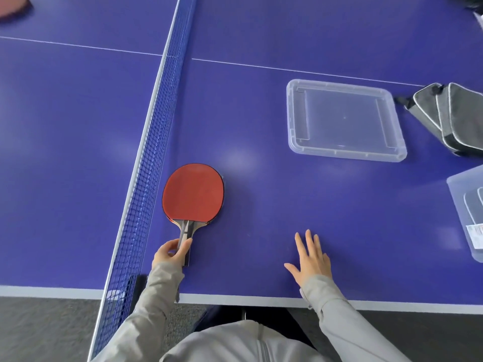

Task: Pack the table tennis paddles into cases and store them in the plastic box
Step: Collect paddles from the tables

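A red-faced paddle lies flat on the blue table beside the net. My left hand pinches the end of its wooden handle. My right hand rests flat on the table with fingers spread, holding nothing. Grey paddle cases lie stacked at the right edge. A clear plastic box stands at the far right, partly cut off, with a grey case inside it. Its clear lid lies flat on the table further back.
The blue net runs from the near edge toward the far side, just left of the paddle. Another red paddle shows at the top left corner. The table's near edge runs under my forearms.
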The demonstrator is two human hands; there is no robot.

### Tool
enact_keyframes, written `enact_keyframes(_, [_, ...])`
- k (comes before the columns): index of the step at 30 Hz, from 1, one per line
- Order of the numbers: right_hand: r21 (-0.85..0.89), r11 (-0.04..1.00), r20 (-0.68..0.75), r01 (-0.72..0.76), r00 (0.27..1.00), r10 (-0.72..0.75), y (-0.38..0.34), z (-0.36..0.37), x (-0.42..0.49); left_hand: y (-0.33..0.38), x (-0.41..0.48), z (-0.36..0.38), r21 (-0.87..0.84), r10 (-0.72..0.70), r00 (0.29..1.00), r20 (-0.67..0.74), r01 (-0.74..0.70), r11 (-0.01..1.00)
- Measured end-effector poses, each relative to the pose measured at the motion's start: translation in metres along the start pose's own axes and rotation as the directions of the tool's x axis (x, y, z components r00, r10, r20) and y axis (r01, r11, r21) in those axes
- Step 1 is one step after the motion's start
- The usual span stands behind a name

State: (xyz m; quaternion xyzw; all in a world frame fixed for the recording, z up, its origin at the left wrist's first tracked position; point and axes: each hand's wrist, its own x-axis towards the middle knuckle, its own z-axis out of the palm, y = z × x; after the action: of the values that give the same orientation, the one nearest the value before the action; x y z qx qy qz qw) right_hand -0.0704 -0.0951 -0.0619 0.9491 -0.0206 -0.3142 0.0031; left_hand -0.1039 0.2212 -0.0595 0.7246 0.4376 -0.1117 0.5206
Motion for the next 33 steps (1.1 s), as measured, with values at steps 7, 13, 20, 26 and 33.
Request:
enact_keyframes(7, [-0.009, 1.000, 0.010, -0.007, 1.000, 0.007, -0.002, -0.003, 0.001, -0.002, 0.007, 0.003, 0.007, 0.025, 0.998, 0.053, -0.025, 1.000])
enact_keyframes(13, [0.011, 1.000, 0.026, -0.005, 1.000, 0.005, 0.000, -0.002, 0.003, 0.001, 0.005, 0.000, 0.184, 0.045, 0.998, 0.048, -0.053, 0.981])
enact_keyframes(20, [0.081, 0.997, 0.010, -0.017, 1.000, 0.017, 0.020, 0.009, -0.008, 0.020, -0.011, -0.003, 0.537, 0.279, 0.959, -0.052, -0.209, 0.818])
enact_keyframes(26, [0.155, 0.988, -0.042, -0.015, 0.999, 0.021, 0.066, 0.009, -0.027, 0.047, -0.038, 0.026, 0.623, 0.519, 0.854, 0.040, -0.427, 0.656])
enact_keyframes(33, [0.269, 0.963, -0.260, -0.004, 0.963, 0.076, 0.171, -0.016, -0.060, 0.078, -0.114, 0.125, 0.728, 0.609, 0.749, 0.261, -0.567, 0.385])
